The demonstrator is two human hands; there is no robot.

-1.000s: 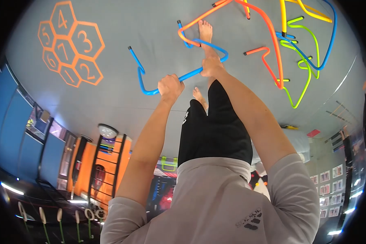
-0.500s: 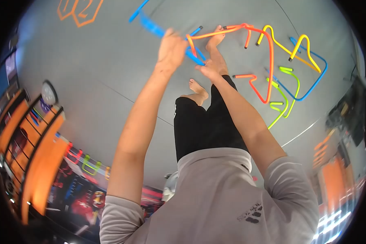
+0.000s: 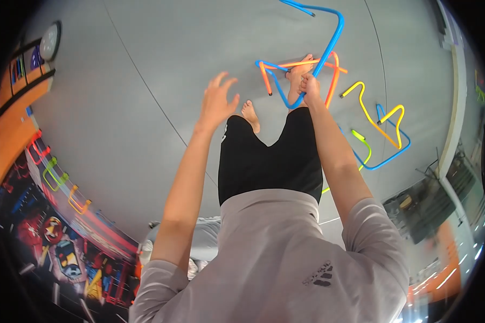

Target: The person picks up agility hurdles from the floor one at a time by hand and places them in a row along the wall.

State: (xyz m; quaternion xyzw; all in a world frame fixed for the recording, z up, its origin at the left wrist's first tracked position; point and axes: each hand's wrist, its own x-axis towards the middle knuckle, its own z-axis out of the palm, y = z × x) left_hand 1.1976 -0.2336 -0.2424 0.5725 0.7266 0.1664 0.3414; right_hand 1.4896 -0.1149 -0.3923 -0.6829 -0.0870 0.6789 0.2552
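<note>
A blue training hurdle [image 3: 334, 40], a bent tube with angled legs, is gripped by my right hand [image 3: 310, 89], whose fingers wrap around its lower part. My left hand [image 3: 216, 102] is off to the left, holding nothing, with its fingers spread. Just beyond my right hand, an orange hurdle [image 3: 334, 83] stands on the floor around my right foot [image 3: 300, 70], partly covered by the blue tube. To the right lie a yellow hurdle [image 3: 362, 99], another blue hurdle [image 3: 396, 160] and a green hurdle [image 3: 364, 142] that my right arm partly hides.
Grey floor [image 3: 145, 48] with dark seams spreads around my bare feet. At the left is an orange shelf rack [image 3: 19, 118]. Small red, green and yellow hurdles [image 3: 54, 175] stand along the lower left by a colourful printed surface. A pale wall edge [image 3: 451, 124] runs along the right.
My left hand has let go of the blue hurdle and opened. My right hand has lifted and turned the hurdle up to the right. The view has shifted.
</note>
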